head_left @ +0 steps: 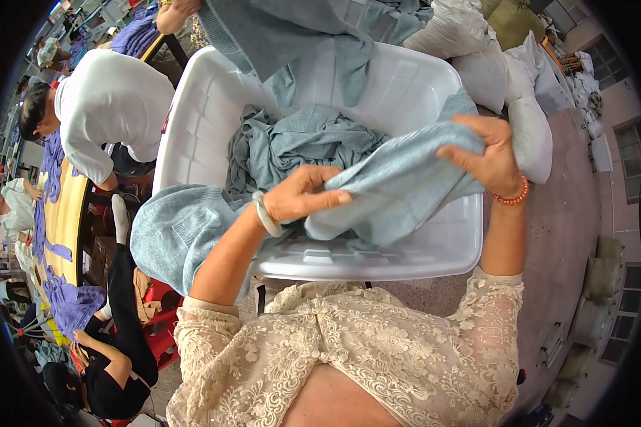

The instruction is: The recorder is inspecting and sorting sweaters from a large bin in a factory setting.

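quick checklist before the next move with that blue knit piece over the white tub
1. Left hand grips the blue knit piece: ok, fingers pinch its near edge.
2. Right hand grips it too: ok, closed on the far end.
3. Piece clear of the pile in the tub: cannot tell, its underside is hidden.
4. White tub has room: ok, bare floor shows on the right.
5. Other garment over the tub's left rim is secure: cannot tell.
6. Seated people on the left are clear of the hands: ok.

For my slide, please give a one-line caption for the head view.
Both hands, left and right, grip a light blue knit garment over a white plastic tub of similar clothes.
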`<state>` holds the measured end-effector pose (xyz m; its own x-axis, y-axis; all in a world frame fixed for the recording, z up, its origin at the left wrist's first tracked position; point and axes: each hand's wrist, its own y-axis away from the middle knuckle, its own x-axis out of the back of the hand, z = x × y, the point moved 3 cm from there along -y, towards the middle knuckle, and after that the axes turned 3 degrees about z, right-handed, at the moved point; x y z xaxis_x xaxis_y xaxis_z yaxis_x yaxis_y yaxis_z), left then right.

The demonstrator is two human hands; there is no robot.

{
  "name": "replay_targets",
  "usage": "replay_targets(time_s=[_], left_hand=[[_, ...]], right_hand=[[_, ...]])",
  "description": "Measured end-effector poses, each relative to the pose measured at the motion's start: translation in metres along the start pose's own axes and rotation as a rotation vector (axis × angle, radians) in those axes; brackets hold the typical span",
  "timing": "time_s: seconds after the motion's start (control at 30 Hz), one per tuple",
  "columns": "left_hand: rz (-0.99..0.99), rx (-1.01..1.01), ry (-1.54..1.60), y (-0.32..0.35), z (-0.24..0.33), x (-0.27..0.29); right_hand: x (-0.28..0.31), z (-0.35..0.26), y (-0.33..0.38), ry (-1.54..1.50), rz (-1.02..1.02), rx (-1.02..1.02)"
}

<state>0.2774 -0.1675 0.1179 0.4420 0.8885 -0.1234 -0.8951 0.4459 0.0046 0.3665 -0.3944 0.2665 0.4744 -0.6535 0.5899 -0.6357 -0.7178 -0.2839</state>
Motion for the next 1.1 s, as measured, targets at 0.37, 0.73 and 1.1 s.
replay_targets(time_s=[0.37,0.73,1.1], left_hand=[[0.774,-0.317,-1.090,-0.025,0.020,0.050],[0.854,0.072,-0.979,-0.025,0.005,0.140],[0.906,-0.042,-0.387,-0.035,0.091,0.168]], right_hand=[[0.041,0.005,0.019,0.477,0.615,0.119],[0.076,0.052,0.037,0.535,0.738,-0.036],[0.087,0.074,0.034,0.478,0.787,-0.183]])
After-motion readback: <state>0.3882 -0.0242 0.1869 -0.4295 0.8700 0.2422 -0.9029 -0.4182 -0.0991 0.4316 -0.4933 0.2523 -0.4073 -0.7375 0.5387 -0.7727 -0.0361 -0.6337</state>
